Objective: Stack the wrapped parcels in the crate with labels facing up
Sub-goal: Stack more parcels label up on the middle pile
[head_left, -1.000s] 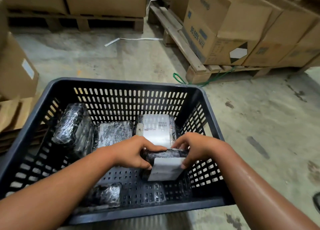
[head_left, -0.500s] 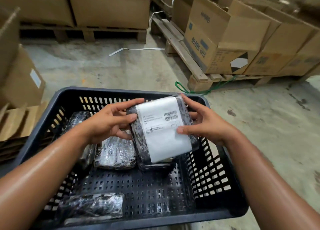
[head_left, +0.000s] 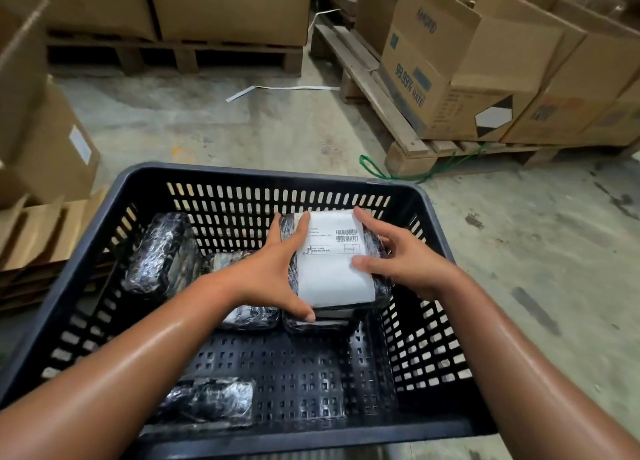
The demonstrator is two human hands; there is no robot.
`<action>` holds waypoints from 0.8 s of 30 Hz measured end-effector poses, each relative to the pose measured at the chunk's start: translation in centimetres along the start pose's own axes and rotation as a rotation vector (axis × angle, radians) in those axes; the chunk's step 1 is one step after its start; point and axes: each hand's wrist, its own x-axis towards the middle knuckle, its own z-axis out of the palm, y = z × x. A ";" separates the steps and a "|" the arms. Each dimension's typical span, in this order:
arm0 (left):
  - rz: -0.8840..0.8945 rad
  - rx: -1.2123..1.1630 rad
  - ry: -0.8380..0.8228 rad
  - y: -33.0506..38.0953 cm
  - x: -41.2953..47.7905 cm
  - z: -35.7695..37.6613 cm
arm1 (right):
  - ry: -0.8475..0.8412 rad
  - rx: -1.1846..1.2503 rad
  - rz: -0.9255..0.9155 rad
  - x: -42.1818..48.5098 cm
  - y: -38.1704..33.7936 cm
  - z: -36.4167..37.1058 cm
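Parcel label-up, both hands on it.
My left hand spans its left edge; right hand pinches the right, over another parcel in the crate.

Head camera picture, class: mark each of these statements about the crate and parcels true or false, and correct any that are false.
1. Both hands are on the labelled parcel. True: the left hand and right hand hold its sides.
2. Its white label faces down. False: the label with barcodes faces up.
3. The crate is red. False: it is black with slotted walls.
4. The held parcel sits over another parcel. True.
5. The crate stands on a wooden pallet. False: it is over a concrete floor; the pallet carries cardboard boxes.
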 end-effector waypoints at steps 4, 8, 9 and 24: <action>0.006 -0.003 0.036 -0.5 1.4 -0.1 | -0.064 -0.215 0.035 0.9 0.2 0.8; -0.001 -0.025 0.056 -1.1 2.1 0.2 | -0.039 -0.340 0.060 2.2 0.3 1.5; -0.003 -0.022 0.059 -1.2 2.2 0.4 | -0.029 -0.390 0.080 2.4 0.5 1.6; 0.011 0.240 0.103 -2.1 2.6 1.3 | -0.049 -0.610 0.171 3.9 0.6 1.8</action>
